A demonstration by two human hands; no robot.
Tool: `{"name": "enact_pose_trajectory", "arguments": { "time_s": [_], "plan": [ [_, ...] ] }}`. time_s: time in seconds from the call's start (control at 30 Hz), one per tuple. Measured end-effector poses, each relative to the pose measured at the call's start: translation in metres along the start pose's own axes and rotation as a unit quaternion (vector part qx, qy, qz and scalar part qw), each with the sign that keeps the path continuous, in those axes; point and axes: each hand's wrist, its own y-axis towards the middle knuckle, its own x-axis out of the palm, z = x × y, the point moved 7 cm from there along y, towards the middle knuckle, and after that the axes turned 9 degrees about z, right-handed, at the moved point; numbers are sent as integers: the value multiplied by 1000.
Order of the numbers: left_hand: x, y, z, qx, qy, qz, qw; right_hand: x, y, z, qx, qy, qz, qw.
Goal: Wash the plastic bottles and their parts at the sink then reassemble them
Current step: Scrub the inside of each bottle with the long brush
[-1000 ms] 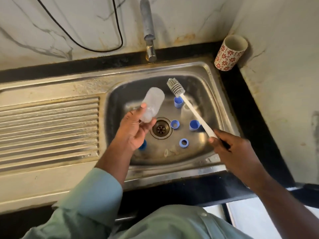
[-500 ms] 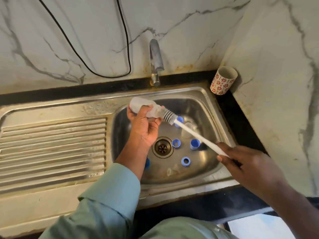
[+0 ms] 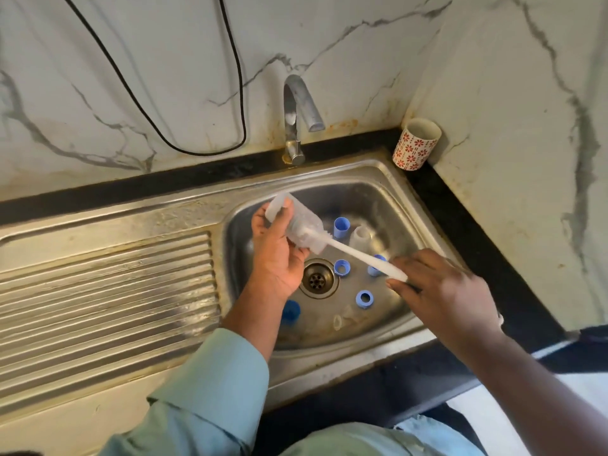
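My left hand (image 3: 274, 255) grips a small translucent plastic bottle (image 3: 297, 222) over the steel sink basin (image 3: 388, 199), its mouth tilted toward the right. My right hand (image 3: 441, 291) holds the white handle of a bottle brush (image 3: 358, 255), and the bristle head sits inside the bottle. A second clear bottle (image 3: 361, 237) stands in the basin. Several blue caps and rings lie around the drain (image 3: 317, 278), among them a tall blue cap (image 3: 341, 227), a ring (image 3: 341, 268) and another ring (image 3: 364, 299). A blue cap (image 3: 291, 312) is partly hidden behind my left forearm.
The tap (image 3: 297, 116) stands behind the basin with no water running. A ribbed steel drainboard (image 3: 105, 291) stretches to the left. A red-flowered white cup (image 3: 416, 144) stands in the back right corner on the black counter. A black cable (image 3: 204, 153) hangs on the marble wall.
The brush head, free in the air a second ago, has gone into the bottle's mouth. My left hand turned the bottle's mouth to the right. The camera tilted up.
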Motion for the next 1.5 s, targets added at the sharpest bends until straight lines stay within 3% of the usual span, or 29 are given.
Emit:
{"name": "enact_pose_trajectory", "arguments": {
  "time_s": [0.2, 0.33, 0.43, 0.57, 0.67, 0.73, 0.83, 0.93, 1.1, 1.23, 1.33, 1.43, 1.5],
  "plan": [
    [-24, -1, 17, 45, 18, 17, 999, 0, -7, -2, 131, 21, -19, 991],
    [-29, 8, 14, 26, 18, 13, 999, 13, -6, -7, 97, 63, -149, 982],
    [-33, 12, 9, 10, 3, -3, 1000, 3, 5, 5, 109, 153, -176, 966],
    [-30, 12, 6, 9, -21, -50, 998, 10, 6, 17, 263, 231, -153, 924],
    [-23, 14, 12, 32, -2, -46, 998, 31, -15, 4, 368, 265, -210, 866],
    [-21, 16, 13, 48, 24, -41, 998, 30, -20, -6, 377, 246, -265, 853],
    [-29, 14, 7, 38, 13, -34, 999, 10, -11, -11, 327, 226, -314, 862],
    [-30, 14, 4, 28, -21, -57, 998, -4, -1, -1, 340, 292, -295, 844],
    [-9, 12, 11, 52, -1, -92, 994, 17, -16, 10, 448, 334, -235, 795],
    [-10, 18, 9, 57, 58, -57, 995, 22, -26, -10, 401, 306, -290, 814],
    [-21, 20, 2, 32, 34, -42, 998, 10, -13, -7, 353, 285, -325, 830],
    [-22, 20, 3, 19, -9, -59, 998, 14, -2, 6, 380, 302, -293, 824],
    [-15, 21, 7, 19, -32, -77, 996, 28, -5, 7, 433, 343, -242, 797]
  ]
}}
